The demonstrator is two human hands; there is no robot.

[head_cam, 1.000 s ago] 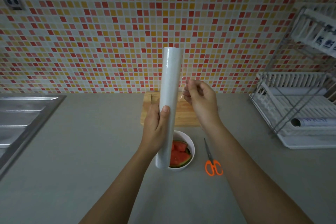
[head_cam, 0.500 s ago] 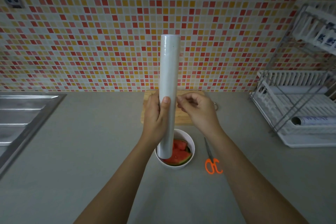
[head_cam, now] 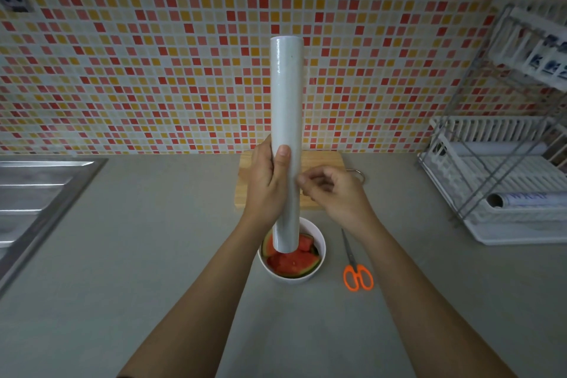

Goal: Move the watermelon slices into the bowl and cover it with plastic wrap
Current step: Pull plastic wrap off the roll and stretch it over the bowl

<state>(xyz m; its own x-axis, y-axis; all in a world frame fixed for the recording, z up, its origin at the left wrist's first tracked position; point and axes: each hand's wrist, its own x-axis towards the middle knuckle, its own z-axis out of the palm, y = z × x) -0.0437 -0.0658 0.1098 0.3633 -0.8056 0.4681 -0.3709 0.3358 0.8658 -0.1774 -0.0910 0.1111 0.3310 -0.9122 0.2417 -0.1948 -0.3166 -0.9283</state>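
Note:
A long white roll of plastic wrap stands upright in the air, gripped near its lower half by my left hand. My right hand is at the roll's right side with fingertips pinched against its surface; whether it holds a film edge is unclear. Below the roll sits a white bowl holding red watermelon slices with green rind. The roll's lower end hides part of the bowl.
A wooden cutting board lies behind the hands by the tiled wall. Orange-handled scissors lie right of the bowl. A dish rack with another roll stands at the right. A steel sink is at the left.
My right hand has come down and left from beside the roll to its lower right side, fingertips now touching it. The roll has straightened slightly.

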